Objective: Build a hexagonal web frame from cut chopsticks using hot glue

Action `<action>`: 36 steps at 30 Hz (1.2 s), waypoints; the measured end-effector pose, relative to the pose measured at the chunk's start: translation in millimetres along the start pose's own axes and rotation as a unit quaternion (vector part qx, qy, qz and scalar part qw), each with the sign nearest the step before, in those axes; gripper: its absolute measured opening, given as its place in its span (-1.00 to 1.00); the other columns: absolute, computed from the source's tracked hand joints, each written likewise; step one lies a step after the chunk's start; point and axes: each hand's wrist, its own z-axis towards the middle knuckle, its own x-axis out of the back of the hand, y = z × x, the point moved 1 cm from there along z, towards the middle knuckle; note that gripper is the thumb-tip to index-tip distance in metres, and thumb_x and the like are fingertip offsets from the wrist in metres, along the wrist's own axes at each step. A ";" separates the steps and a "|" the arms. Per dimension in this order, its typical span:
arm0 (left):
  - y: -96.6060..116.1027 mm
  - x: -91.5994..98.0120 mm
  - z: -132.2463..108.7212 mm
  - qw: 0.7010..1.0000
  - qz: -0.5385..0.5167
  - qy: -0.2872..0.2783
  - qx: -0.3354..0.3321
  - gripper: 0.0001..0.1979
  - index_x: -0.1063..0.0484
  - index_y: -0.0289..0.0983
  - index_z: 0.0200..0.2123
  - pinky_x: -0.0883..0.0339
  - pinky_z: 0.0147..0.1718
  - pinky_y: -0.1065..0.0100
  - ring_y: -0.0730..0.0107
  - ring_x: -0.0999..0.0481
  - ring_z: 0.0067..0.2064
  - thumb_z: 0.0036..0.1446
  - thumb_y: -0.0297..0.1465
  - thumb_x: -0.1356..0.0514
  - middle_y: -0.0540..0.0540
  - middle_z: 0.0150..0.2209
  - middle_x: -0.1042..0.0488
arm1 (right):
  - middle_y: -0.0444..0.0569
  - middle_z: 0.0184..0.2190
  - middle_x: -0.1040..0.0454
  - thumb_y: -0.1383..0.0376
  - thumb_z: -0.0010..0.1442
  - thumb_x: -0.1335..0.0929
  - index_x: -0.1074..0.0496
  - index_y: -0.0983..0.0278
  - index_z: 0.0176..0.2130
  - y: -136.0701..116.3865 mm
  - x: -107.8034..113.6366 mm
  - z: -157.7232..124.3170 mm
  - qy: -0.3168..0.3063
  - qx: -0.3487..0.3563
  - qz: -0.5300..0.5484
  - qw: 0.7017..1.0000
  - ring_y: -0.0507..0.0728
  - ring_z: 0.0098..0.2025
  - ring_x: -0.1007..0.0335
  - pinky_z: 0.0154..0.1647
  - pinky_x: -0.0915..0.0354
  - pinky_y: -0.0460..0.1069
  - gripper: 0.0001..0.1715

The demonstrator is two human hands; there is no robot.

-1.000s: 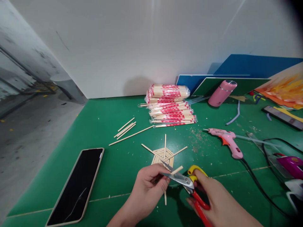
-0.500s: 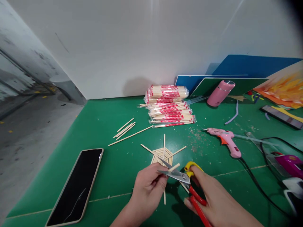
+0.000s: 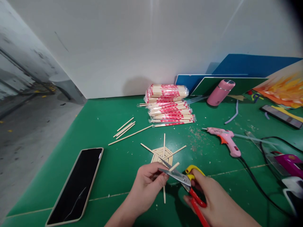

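Between thumb and fingers, my left hand [image 3: 147,186] pinches a short wooden stick [image 3: 174,166]. My right hand [image 3: 211,197] is wrapped round the red and yellow handles of a pair of scissors [image 3: 186,179]. The parted blades lie across the stick close to my left fingertips. Beneath and behind the blades, a web-like piece of sticks [image 3: 158,153] lies flat on the green table, with spokes reaching out past a tight ring pattern. My left hand and the scissors hide its near part.
Several cut sticks [image 3: 125,130] and one long stick [image 3: 130,135] lie left of wrapped chopstick packs [image 3: 169,107]. A phone [image 3: 77,186] lies at left. Right are a pink glue gun [image 3: 224,138] with a cord, a pink bottle [image 3: 220,93] and a purple tool [image 3: 290,164].
My left hand has shifted very slightly, and the scissors have moved a touch to the right. The blades still lie across the stick.
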 end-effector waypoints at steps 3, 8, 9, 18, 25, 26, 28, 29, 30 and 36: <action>-4.0 -2.7 -1.8 0.997 0.065 0.034 -0.036 -0.88 -0.41 -0.35 -0.46 -0.21 -0.52 0.52 0.51 -0.32 -0.49 0.03 -0.44 -0.10 -0.04 -0.51 -0.38 | -0.16 -0.47 -0.39 0.18 0.04 -0.27 -0.15 0.20 -0.37 0.3 -0.1 0.9 0.003 -0.015 -0.010 1.000 0.01 -0.50 -0.28 -0.52 -0.13 -0.13 -0.81; -7.5 -4.7 -4.8 0.970 0.206 0.060 -0.116 -0.85 -0.38 -0.32 -0.47 -0.24 -0.45 0.50 0.47 -0.37 -0.44 0.06 -0.49 -0.03 -0.05 -0.48 -0.40 | -0.12 -0.39 -0.40 0.14 -0.03 -0.32 -0.15 0.20 -0.29 -1.7 1.9 3.2 0.008 -0.018 -0.026 0.999 0.07 -0.39 -0.33 -0.47 -0.16 -0.12 -0.68; -6.8 -4.4 -4.9 0.965 0.223 0.062 -0.124 -0.84 -0.37 -0.32 -0.48 -0.23 -0.46 0.51 0.48 -0.37 -0.46 0.06 -0.49 -0.03 -0.04 -0.49 -0.40 | -0.11 -0.38 -0.40 0.14 -0.04 -0.33 -0.15 0.20 -0.28 -2.1 2.5 3.3 0.009 -0.014 -0.028 0.999 0.08 -0.38 -0.33 -0.46 -0.16 -0.11 -0.66; 5.8 0.1 -0.6 0.981 0.156 0.004 -0.115 -0.84 -0.38 -0.32 -0.52 -0.14 -0.53 0.57 0.57 -0.26 -0.53 0.04 -0.53 -0.05 0.04 -0.58 -0.31 | -0.09 -0.34 -0.37 0.13 -0.07 -0.35 -0.16 0.21 -0.27 1.4 8.8 2.2 0.027 0.008 -0.034 0.999 0.07 -0.37 -0.29 -0.42 -0.18 -0.08 -0.61; 1.5 1.4 0.3 0.997 0.065 -0.034 -0.018 -0.87 -0.42 -0.35 -0.49 -0.06 -0.61 0.57 0.59 -0.16 -0.56 0.03 -0.47 -0.09 0.04 -0.59 -0.26 | -0.15 -0.44 -0.39 0.17 -0.02 -0.32 -0.14 0.20 -0.37 5.4 3.7 3.1 0.000 0.007 -0.011 1.000 0.03 -0.47 -0.28 -0.50 -0.13 -0.11 -0.73; 2.2 1.2 0.6 0.997 0.068 -0.036 -0.017 -0.86 -0.42 -0.35 -0.50 -0.05 -0.61 0.57 0.59 -0.15 -0.56 0.03 -0.47 -0.09 0.04 -0.60 -0.25 | -0.15 -0.45 -0.39 0.18 0.00 -0.31 -0.15 0.20 -0.37 6.4 2.6 3.1 -0.002 0.008 -0.007 1.000 0.03 -0.48 -0.28 -0.51 -0.12 -0.11 -0.76; 4.1 0.3 1.0 0.995 0.085 -0.037 -0.025 -0.85 -0.42 -0.35 -0.51 -0.06 -0.61 0.57 0.59 -0.16 -0.57 0.03 -0.48 -0.08 0.04 -0.61 -0.26 | -0.16 -0.46 -0.39 0.22 0.03 -0.28 -0.15 0.20 -0.39 8.6 0.2 3.0 -0.004 0.012 -0.001 1.000 0.02 -0.48 -0.28 -0.52 -0.12 -0.12 -0.83; 5.0 -0.6 1.1 0.994 0.099 -0.034 -0.036 -0.84 -0.42 -0.35 -0.51 -0.08 -0.61 0.57 0.58 -0.18 -0.57 0.04 -0.49 -0.07 0.03 -0.61 -0.28 | -0.16 -0.47 -0.39 0.24 0.04 -0.27 -0.15 0.20 -0.40 9.6 -1.0 3.0 -0.002 0.014 0.000 1.000 0.03 -0.48 -0.29 -0.52 -0.12 -0.12 -0.85; 5.5 -1.6 1.1 0.992 0.116 -0.025 -0.050 -0.84 -0.41 -0.34 -0.51 -0.11 -0.59 0.57 0.57 -0.22 -0.56 0.04 -0.50 -0.06 0.02 -0.59 -0.31 | -0.16 -0.48 -0.38 0.27 0.03 -0.27 -0.14 0.20 -0.40 10.5 -2.2 3.0 0.001 0.014 0.000 1.000 0.03 -0.48 -0.29 -0.51 -0.12 -0.12 -0.87; 0.4 -6.4 -2.6 0.950 0.250 0.061 -0.177 -0.82 -0.38 -0.33 -0.52 -0.23 -0.47 0.55 0.51 -0.39 -0.47 0.03 -0.56 -0.02 -0.04 -0.52 -0.41 | -0.15 -0.42 -0.41 0.22 0.00 -0.30 -0.15 0.19 -0.31 8.3 -5.0 3.2 0.005 -0.011 0.015 1.000 0.04 -0.44 -0.32 -0.48 -0.16 -0.12 -0.76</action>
